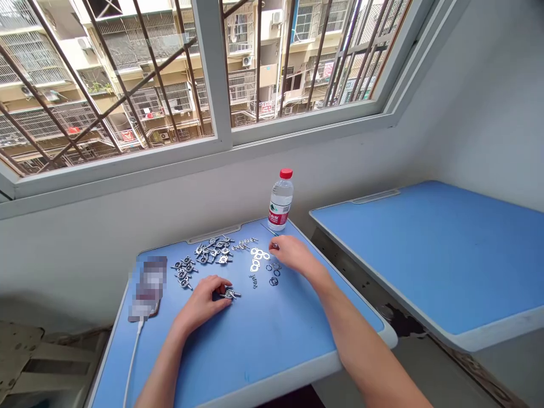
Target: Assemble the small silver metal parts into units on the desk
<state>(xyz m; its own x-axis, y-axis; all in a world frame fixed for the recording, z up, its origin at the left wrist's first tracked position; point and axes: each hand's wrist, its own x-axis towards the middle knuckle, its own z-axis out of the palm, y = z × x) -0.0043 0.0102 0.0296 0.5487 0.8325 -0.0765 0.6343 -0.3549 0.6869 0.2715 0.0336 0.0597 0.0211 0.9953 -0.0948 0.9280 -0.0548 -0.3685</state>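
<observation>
My left hand (209,300) rests on the blue desk with its thumb and fingers closed around the side of a small metal fitting (230,294) that has thin stems sticking out. Farther off, my right hand (293,253) is pinched at the fingertips; a small dark bit shows there, too small to name. Just beyond those fingertips lies a thin screwdriver-like tool (269,229). White flat gaskets (255,264) lie to the left of the right hand, black rings (273,281) below it, and tiny screws (254,281) between the two hands.
Several similar metal fittings (215,249) lie in a pile, with a smaller group (184,272) to its left. Small metal pieces (244,245) sit beside them. A phone (148,286) with a white cable (133,357) is at left, a water bottle (280,201) at the back. Another blue desk (425,255) stands right.
</observation>
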